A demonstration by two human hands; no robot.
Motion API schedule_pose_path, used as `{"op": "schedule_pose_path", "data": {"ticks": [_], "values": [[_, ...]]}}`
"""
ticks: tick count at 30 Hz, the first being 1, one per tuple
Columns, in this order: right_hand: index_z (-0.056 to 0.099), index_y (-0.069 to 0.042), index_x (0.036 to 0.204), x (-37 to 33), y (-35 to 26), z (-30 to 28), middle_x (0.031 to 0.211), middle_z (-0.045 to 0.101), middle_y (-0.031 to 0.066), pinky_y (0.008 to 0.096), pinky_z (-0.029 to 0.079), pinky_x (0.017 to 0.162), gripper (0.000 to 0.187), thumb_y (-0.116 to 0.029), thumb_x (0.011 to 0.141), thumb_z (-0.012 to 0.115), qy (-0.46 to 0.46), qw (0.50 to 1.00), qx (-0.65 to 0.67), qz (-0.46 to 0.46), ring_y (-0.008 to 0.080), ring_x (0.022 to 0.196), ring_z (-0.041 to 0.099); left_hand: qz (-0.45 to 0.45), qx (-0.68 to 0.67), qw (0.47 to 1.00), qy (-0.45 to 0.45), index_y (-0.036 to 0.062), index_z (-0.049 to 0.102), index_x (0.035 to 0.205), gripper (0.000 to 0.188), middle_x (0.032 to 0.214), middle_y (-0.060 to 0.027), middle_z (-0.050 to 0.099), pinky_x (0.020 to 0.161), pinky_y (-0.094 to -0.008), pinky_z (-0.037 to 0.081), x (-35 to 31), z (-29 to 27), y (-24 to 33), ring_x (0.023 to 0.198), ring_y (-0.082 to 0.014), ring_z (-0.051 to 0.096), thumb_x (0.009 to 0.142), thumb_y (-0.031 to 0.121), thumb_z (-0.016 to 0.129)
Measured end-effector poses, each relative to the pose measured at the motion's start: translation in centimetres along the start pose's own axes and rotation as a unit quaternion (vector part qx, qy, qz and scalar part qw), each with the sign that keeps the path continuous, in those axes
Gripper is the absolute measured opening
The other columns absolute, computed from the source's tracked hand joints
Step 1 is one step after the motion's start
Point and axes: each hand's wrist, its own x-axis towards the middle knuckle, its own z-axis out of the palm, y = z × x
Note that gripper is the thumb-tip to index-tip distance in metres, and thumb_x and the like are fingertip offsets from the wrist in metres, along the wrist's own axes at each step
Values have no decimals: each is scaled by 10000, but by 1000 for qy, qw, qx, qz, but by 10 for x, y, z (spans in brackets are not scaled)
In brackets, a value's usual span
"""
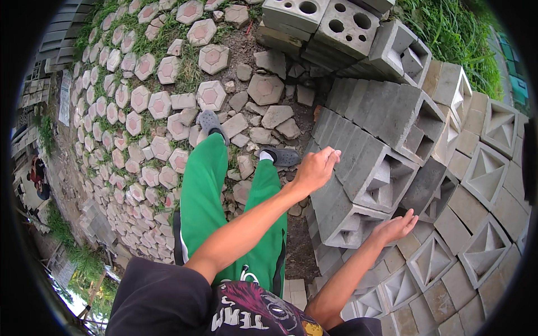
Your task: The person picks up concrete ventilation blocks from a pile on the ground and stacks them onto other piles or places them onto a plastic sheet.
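My left hand (316, 169) hovers near the left ends of a stack of grey concrete vent blocks. Its fingers are curled in, and nothing shows in them. Farther right, my right hand (394, 228) is beside the hollow face of a lower vent block (348, 224), palm turned up and fingers stretched out, holding nothing. Between the two hands lies another vent block (358, 162) with a slanted pattern inside its opening. Above that one rests a further grey block (386, 112). Whether either hand touches a block, I cannot tell.
Several pale patterned blocks (487, 173) are stacked at the right. Blocks with round holes (347, 25) stand at the top. Hexagonal pavers (213, 59) cover the ground at left, with broken concrete pieces (277, 116) near my feet. Grass (448, 39) grows behind the stack.
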Motion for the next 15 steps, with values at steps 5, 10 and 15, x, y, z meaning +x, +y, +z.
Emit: {"op": "schedule_pose_path", "data": {"ticks": [5, 10, 15], "values": [[578, 28, 1075, -186, -26, 57, 925, 646, 106, 252, 497, 755, 217, -133, 932, 607, -319, 945, -45, 53, 135, 825, 622, -168, 12, 985, 44, 32, 531, 683, 537, 449, -46, 468, 448, -323, 381, -38, -131, -25, 414, -150, 492, 996, 452, 415], [648, -8, 810, -337, -81, 89, 530, 545, -17, 196, 365, 412, 238, -219, 921, 652, -574, 785, -185, 138, 50, 429, 494, -141, 47, 987, 58, 44, 503, 593, 671, 490, -80, 473, 535, -385, 398, -67, -245, -17, 499, -234, 506, 1003, 517, 264], [523, -36, 575, -436, -119, 117, 498, 402, -55, 253, 254, 431, 512, -354, 976, 543, -683, 704, -194, -2, 38, 455, 350, -124, 10, 984, 127, 40, 528, 666, 611, 558, -89, 501, 573, -382, 412, -106, -365, 18, 537, -235, 509, 1009, 466, 256]]}}
